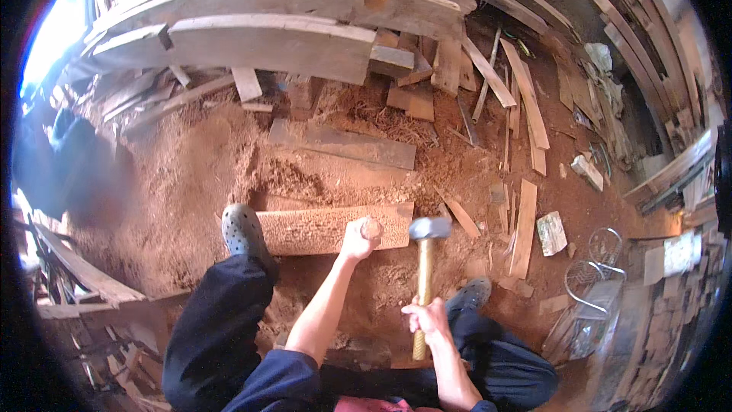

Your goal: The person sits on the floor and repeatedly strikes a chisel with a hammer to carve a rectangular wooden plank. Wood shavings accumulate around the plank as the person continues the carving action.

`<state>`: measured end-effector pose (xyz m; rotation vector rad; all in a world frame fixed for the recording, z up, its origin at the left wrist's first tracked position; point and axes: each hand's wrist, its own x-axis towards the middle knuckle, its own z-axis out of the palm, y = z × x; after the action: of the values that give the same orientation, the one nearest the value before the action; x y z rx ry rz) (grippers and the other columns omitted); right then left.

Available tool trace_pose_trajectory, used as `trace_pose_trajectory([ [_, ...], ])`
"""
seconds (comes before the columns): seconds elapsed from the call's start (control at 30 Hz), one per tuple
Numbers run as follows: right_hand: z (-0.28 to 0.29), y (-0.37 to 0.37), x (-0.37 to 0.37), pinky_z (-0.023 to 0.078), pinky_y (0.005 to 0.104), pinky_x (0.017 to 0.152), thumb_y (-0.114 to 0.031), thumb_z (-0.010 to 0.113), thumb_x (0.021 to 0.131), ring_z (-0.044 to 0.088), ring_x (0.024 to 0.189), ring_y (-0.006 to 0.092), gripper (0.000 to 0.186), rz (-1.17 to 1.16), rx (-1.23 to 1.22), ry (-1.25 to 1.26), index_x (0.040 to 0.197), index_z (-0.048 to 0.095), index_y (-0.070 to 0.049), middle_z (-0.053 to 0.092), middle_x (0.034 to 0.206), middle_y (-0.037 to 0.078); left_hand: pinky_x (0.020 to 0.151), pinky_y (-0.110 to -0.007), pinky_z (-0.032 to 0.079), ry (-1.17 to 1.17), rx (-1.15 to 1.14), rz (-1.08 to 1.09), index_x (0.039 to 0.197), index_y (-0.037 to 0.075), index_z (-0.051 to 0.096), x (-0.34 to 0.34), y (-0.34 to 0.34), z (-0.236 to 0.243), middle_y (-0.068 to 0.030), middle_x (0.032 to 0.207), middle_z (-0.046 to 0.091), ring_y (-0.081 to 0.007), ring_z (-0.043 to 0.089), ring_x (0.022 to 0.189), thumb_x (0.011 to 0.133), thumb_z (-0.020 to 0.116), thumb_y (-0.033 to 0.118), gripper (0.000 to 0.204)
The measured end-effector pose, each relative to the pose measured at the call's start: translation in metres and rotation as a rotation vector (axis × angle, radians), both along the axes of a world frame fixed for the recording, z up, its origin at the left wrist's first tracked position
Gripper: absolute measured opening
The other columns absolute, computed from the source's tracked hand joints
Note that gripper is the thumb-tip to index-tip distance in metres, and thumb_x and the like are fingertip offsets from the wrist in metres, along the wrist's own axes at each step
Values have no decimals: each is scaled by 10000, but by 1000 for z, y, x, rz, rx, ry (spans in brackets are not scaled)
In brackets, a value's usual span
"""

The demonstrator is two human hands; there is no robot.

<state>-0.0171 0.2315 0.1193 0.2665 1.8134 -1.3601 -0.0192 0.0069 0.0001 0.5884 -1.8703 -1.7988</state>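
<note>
My left hand [355,247] is closed around an upright wooden-handled tool [370,228], whose round butt end faces up. The lower part of that tool is hidden by the hand. Beneath it lies a wooden board [305,230], its top covered with small gouge-like marks. My left shoe [243,230], a grey clog, is at the board's left end. In my right hand [429,319] is a hammer [425,267] with a yellowish handle, gripped low. Its dark metal head is just right of the board's right end, apart from the tool's butt.
Large timber beams [274,44] lie across the back. Loose wood strips [524,229] and a pale block [551,233] are on the reddish, shaving-covered ground to the right. A wire-framed item [595,282] stands near stacked wood [663,336]. Another plank [343,143] lies beyond the board.
</note>
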Motion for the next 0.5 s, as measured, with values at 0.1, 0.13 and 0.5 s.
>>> trace_pose_trajectory([
  [0.1, 62, -4, -13, 382, 238, 326, 37, 684, 666, 481, 385, 92, 203, -12, -54, 206, 735, 514, -50, 509, 550, 11, 584, -324, 465, -54, -218, -3, 713, 28, 575, 7, -6, -16, -137, 669, 588, -260, 589, 614, 604, 616, 112, 144],
  [0.13, 87, -9, -14, 385, 236, 338, 44, 678, 674, 477, 392, 87, 199, -34, -89, 306, 724, 511, -52, 509, 564, 7, 581, -319, 462, -70, -138, 4, 724, 26, 573, 7, -7, -19, -135, 662, 585, -250, 581, 600, 602, 621, 114, 157],
  [0.5, 51, -36, 7, 495, 390, 640, -129, 634, 684, 648, 718, 343, 207, 513, 570, 643, 815, 594, 26, 638, 705, 197, 609, -288, 471, 116, 71, -79, 806, 28, 614, -7, -1, -23, -83, 704, 629, -144, 575, 625, 591, 647, 115, 234],
])
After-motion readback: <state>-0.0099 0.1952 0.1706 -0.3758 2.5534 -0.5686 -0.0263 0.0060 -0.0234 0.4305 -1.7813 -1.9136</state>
